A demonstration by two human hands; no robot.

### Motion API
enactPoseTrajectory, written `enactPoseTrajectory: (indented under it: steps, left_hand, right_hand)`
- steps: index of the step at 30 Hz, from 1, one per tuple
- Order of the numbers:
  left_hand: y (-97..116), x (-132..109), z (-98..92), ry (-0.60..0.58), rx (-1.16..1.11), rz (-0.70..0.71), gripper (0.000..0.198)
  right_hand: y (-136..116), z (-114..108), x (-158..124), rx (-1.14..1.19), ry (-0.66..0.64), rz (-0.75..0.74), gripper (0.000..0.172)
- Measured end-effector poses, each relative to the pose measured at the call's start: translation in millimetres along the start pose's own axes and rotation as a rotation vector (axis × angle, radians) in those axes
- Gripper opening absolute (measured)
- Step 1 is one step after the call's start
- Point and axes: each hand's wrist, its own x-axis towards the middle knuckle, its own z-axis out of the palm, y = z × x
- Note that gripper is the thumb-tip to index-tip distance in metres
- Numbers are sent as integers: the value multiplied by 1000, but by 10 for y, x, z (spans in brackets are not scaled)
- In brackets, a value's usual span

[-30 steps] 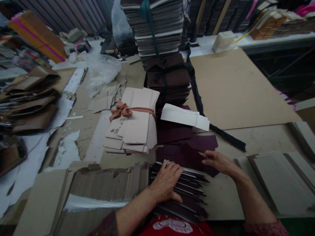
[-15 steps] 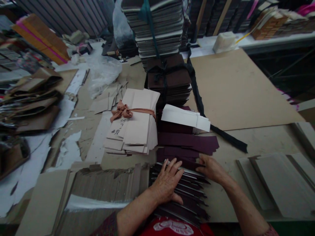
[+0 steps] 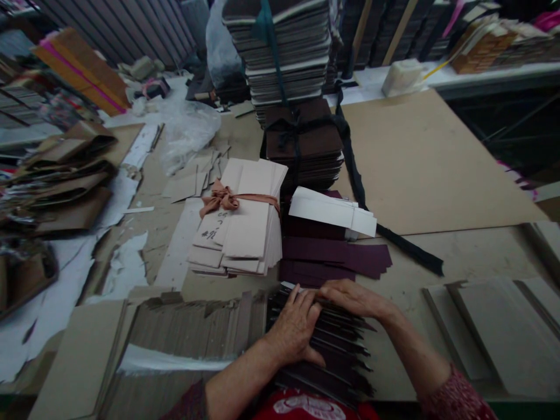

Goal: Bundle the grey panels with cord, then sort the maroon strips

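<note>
My left hand (image 3: 294, 328) lies flat, fingers spread, on a fanned row of dark purple sheets (image 3: 336, 353) at the table's near edge. My right hand (image 3: 350, 296) rests on the far end of that same row, fingers stretched out and touching the left fingertips. Just beyond the hands lie loose purple sheets (image 3: 341, 256), with a few white folded cards (image 3: 332, 211) on top of them. A beige bundle (image 3: 242, 224) tied with a pinkish ribbon sits to the left of these.
A dark brown bundle (image 3: 304, 137) bound with black strap stands behind, with a tall stack (image 3: 282, 49) further back. Grey board sheets (image 3: 192, 326) fan out at the left, more grey boards (image 3: 499, 326) at the right. A large cardboard sheet (image 3: 420, 157) covers the right table.
My right hand laid a purple sheet down on the loose sheets, then drew back left onto the fanned row beside my left hand. The left hand stayed put.
</note>
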Motion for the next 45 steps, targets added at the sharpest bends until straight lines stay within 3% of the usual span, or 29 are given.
enactPoseTrajectory:
  steps: [4, 7, 14, 25, 31, 36, 41, 45]
  left_hand:
    - [-2, 18, 23, 32, -37, -6, 124]
    - [13, 30, 3, -11, -40, -49, 129]
    - [31, 40, -65, -60, -73, -110, 118]
    - [19, 31, -46, -60, -65, -104, 117]
    - [2, 32, -34, -52, -82, -94, 118]
    - [-13, -7, -13, -36, -19, -65, 124]
    - [-27, -15, -27, -24, 118, -29, 121]
    - [-26, 47, -82, -65, 97, -45, 119]
  right_hand:
    - [133, -286, 248, -326, 387, 244, 29]
    - [202, -328, 415, -440, 444, 359, 37]
    - [247, -206, 467, -559, 426, 492, 32]
    - [232, -8, 400, -509, 436, 475, 29]
    - [268, 33, 309, -391, 405, 380, 17]
    - [241, 115, 52, -277, 258, 194, 11]
    - [79, 249, -138, -144, 151, 75, 20]
    - [95, 187, -274, 76, 120, 65, 27]
